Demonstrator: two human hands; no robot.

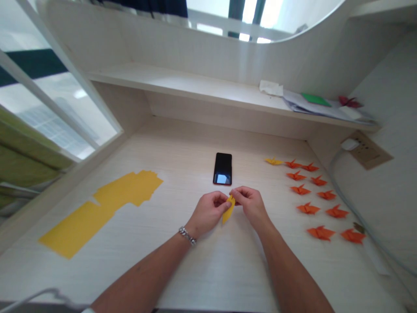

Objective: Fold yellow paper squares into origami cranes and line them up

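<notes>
A small folded piece of yellow paper (229, 209) is held above the desk between both hands. My left hand (210, 212), with a metal bracelet at the wrist, pinches its left side. My right hand (251, 204) pinches its top from the right. Both hands have their fingers closed on the paper. Just beyond them a black phone (223, 168) lies flat on the desk with its screen lit at the lower end.
Loose yellow paper sheets (100, 206) lie on the pale wooden desk (182, 261) at the left. Several folded orange paper cranes (317, 204) and one yellow crane (273, 161) sit at the right. A shelf (202, 89) above holds papers; a wall socket (365, 150) with a cable is at the right.
</notes>
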